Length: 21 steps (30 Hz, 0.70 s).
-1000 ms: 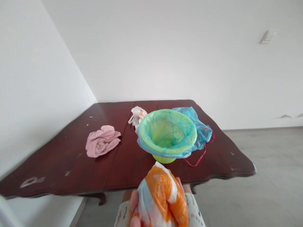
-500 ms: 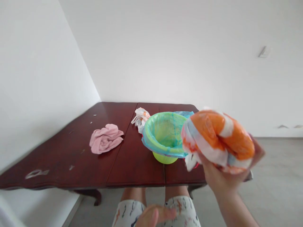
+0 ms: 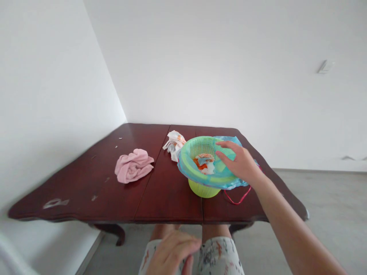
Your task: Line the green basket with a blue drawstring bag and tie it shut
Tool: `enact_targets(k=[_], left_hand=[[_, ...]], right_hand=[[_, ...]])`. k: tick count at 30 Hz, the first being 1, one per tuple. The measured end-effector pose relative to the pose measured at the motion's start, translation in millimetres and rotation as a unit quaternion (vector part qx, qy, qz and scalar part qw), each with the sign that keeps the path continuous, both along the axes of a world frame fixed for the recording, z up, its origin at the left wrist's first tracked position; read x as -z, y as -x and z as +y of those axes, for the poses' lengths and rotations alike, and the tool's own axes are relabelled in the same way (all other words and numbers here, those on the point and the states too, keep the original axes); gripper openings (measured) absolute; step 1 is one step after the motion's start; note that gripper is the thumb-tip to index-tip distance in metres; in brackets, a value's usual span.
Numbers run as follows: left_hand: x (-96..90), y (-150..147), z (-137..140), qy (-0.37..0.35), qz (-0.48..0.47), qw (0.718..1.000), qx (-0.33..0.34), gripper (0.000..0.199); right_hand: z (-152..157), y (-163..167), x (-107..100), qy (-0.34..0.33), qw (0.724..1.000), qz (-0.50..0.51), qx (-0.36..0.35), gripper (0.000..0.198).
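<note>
My right hand (image 3: 241,160) is over the right side of a green mesh basket (image 3: 205,190), thumb and fingers apart, holding nothing. A thin blue plastic bag (image 3: 229,182) lines the basket and is folded over its rim; a pink drawstring (image 3: 239,200) hangs from it onto the table. Inside the basket lies an orange and white plastic bag bundle (image 3: 205,164). Low in the view, my left hand (image 3: 173,253) is above my lap with loosely bent fingers, its thumb apart below them, and nothing visible in it.
The dark red wooden table (image 3: 169,198) has a wavy front edge. A crumpled pink cloth (image 3: 134,165) lies left of the basket. Behind the basket's left side sits a white and orange plastic bag (image 3: 174,145). White walls (image 3: 200,65) stand behind and to the left.
The orange and white bag bundle has gone from my right hand into the basket. My right hand has moved left over the rim and opened. My left hand has shifted slightly left and up.
</note>
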<state>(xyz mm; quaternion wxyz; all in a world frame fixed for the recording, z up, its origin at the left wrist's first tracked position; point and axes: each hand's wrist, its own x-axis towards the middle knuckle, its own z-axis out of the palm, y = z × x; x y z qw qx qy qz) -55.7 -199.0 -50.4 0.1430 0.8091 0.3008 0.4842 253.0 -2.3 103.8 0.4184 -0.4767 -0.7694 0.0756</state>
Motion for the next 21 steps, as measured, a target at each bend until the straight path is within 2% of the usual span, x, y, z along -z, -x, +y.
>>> enact_targets(k=[2,4,6,8,9,11,14,15,17,21], left_hand=[[-5.2,8,13,0.022,-0.008,0.998,-0.050,0.055],[-8.5,13,35,0.060,-0.029,0.992,-0.111,0.041],[-8.9,12,62,0.088,-0.046,0.983,-0.157,0.046],[-7.7,8,91,0.074,-0.034,0.979,-0.186,0.062],[-6.9,5,103,0.047,-0.023,0.978,-0.201,0.069],[-4.7,2,124,-0.041,0.009,0.974,-0.224,0.075],[2.3,2,146,-0.211,0.075,0.953,-0.204,0.072],[5.4,2,151,-0.262,0.085,0.943,-0.187,0.069],[10.2,3,159,-0.325,0.085,0.928,-0.163,0.064],[6.2,-2,169,-0.331,0.094,0.928,-0.144,0.047]], right_hand=[[-7,-11,1,-0.041,0.997,0.056,0.040,0.028],[-15,-25,16,-0.064,0.987,0.125,0.077,0.030],[-25,-40,43,-0.074,0.967,0.207,0.127,0.034],[-39,-50,76,-0.096,0.945,0.262,0.172,0.031],[-48,-53,92,-0.120,0.941,0.259,0.182,0.027],[-69,-53,119,-0.175,0.951,0.184,0.175,0.026],[-96,-42,144,-0.197,0.968,0.052,0.150,0.057],[-101,-37,149,-0.192,0.969,0.037,0.149,0.065],[-106,-29,153,-0.190,0.969,0.033,0.154,0.066],[-97,-20,146,-0.196,0.968,-0.036,0.152,0.035]])
